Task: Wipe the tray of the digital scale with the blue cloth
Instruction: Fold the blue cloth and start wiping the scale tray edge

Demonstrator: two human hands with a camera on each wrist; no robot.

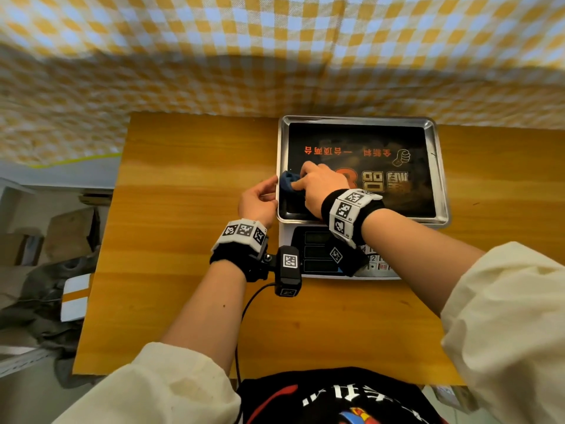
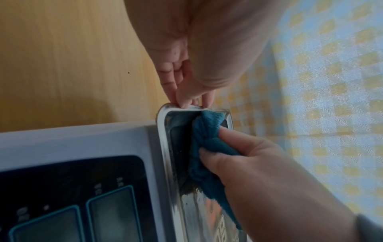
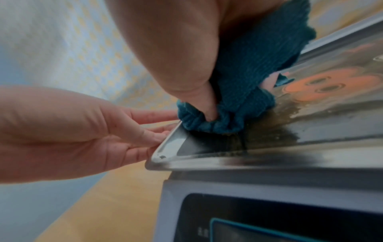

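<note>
The digital scale (image 1: 318, 258) stands on a wooden table, its steel tray (image 1: 442, 166) on top with a dark printed sheet mirrored in it. My right hand (image 1: 308, 179) grips the bunched blue cloth (image 1: 289, 182) and presses it onto the tray's near-left part, close to the left rim. In the right wrist view the cloth (image 3: 248, 65) sits under my thumb against the tray (image 3: 248, 161). My left hand (image 1: 266, 191) is outside the tray, its straight fingers (image 3: 153, 131) touching the left rim. The left wrist view shows those fingertips (image 2: 185, 102) on the rim (image 2: 163, 147) beside the cloth (image 2: 207, 129).
The wooden table (image 1: 183, 209) stretches left and toward me from the scale. A yellow-and-blue checked fabric (image 1: 275, 56) hangs behind the table's far edge. Boxes and dark clutter (image 1: 46, 255) lie on the floor to the left. The scale's display panel (image 2: 103, 212) faces me.
</note>
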